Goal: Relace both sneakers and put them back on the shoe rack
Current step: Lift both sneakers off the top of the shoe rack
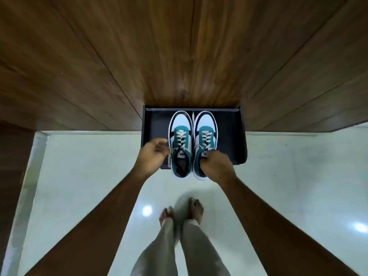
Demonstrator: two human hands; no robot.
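Two teal, white and black sneakers with cream laces stand side by side, toes away from me, on a black shoe rack [229, 136] at floor level. Their heels overhang the rack's near edge. My left hand [153, 156] is just left of the left sneaker [180, 124], its fingers curled and pinched on a loose lace end that runs from the top eyelets. My right hand [218, 165] covers the heel side of the right sneaker [206, 122], with the fingers closed on its collar by the tongue.
The rack sits against a brown wood-panelled wall [179, 56]. A glossy white tiled floor [79, 176] lies around it. My bare feet [196, 209] stand a short way behind the sneakers. A dark wooden panel [12, 166] runs along the left edge.
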